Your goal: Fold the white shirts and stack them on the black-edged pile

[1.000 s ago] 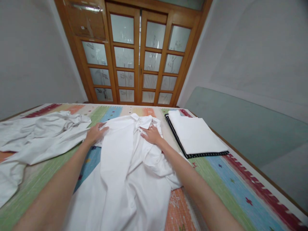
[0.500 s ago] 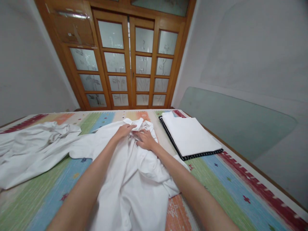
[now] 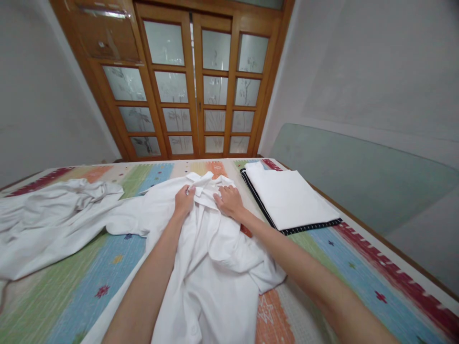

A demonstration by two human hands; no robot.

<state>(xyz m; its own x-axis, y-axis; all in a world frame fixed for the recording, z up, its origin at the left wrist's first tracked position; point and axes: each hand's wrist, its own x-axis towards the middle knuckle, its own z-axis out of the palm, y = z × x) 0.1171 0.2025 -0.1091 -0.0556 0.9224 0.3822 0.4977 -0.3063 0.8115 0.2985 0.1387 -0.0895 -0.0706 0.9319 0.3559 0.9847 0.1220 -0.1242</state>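
White shirt (image 3: 215, 286) beneath left fingers (image 3: 191, 192) and right fingers (image 3: 224, 192), both clamped on collar (image 3: 205, 191).

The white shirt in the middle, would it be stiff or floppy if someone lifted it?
Probably floppy: the white shirt lies in soft, loose folds. It likely won't roll, since it's spread over the striped cover. Its wrinkled body might droop if lifted by the collar.

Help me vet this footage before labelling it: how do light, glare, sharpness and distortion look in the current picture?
Head view: soft light, no hard shadows on the white shirt; head view: glare streak near the top of the brown panel; head view: wide-angle distortion, the wooden doors splaying toward the top; head view: left hand and right hand slightly soft but readable.
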